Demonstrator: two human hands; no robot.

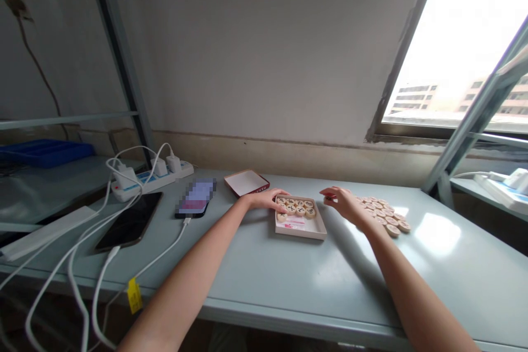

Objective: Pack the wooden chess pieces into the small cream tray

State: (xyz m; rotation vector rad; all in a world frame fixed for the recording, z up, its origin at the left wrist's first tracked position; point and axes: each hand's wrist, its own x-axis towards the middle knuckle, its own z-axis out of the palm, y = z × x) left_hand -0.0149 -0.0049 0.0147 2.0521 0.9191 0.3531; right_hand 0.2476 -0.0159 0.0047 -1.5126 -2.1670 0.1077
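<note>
A shallow white box (302, 232) sits on the grey table, with several round wooden pieces (300, 210) marked with dark characters in its back part. A pink and white paper (293, 223) lies on its bottom. My left hand (267, 199) is at the box's left side, its fingers closed on the box's edge and close to the pieces. My right hand (339, 201) hovers right of the box, its fingers pinched round a small round piece (329, 197). Beside and partly behind my right forearm, more round pieces (383, 214) lie spread on the table.
A box lid (246, 182) lies open side up behind my left hand. Further left are a lit phone (195, 198), a dark phone (129, 222), a power strip (165, 176) and loose white cables. Metal posts (480, 104) stand at both sides; the wall is behind.
</note>
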